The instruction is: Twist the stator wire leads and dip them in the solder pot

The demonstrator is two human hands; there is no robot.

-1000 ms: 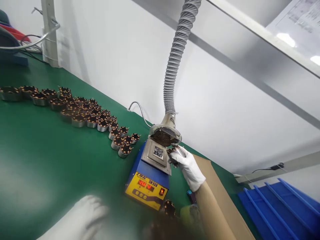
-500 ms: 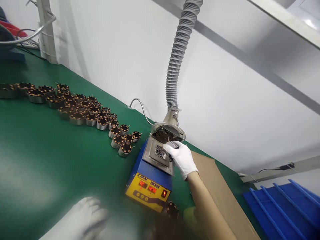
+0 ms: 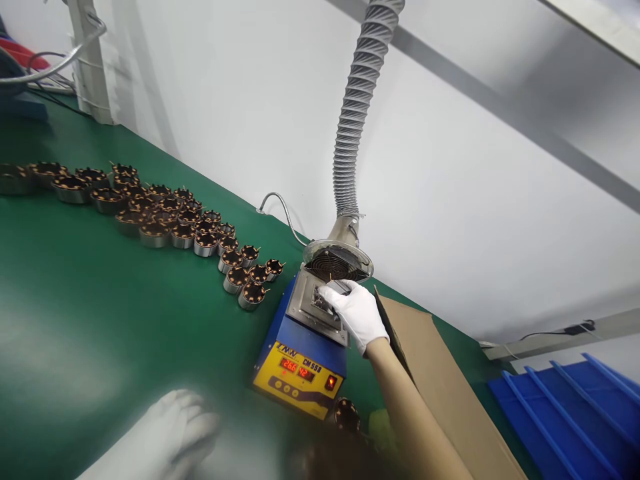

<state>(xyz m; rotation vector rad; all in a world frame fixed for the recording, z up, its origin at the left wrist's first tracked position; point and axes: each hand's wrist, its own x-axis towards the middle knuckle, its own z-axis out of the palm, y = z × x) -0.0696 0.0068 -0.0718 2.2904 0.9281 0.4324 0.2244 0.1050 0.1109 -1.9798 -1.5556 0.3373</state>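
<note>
My right hand (image 3: pixel 354 312), in a white glove, pinches a motor stator (image 3: pixel 340 287) between thumb and fingers. Only the stator's grey side and a thin copper wire end show; the glove covers the rest. It is at the top opening of a blue and yellow solder pot (image 3: pixel 307 340) with lit red digits; whether it touches the solder is hidden. At the lower left my left hand (image 3: pixel 175 430), gloved and blurred, is low over the green table, fingers curled together. Nothing shows in it, though its underside is hidden.
Several stators (image 3: pixel 205 241) stand in a cluster on the green table (image 3: pixel 150 320). Another stator (image 3: pixel 346 415) is by the pot's front corner. A fume hose (image 3: pixel 349 140) with a round hood hangs behind the pot. Cardboard (image 3: pixel 440 373) and a blue ribbed bin (image 3: pixel 565 413) are at right.
My right hand has shifted slightly left with the stator over the pot, covering more of its opening. The pot's red digits read differently. My left hand is nearly still.
</note>
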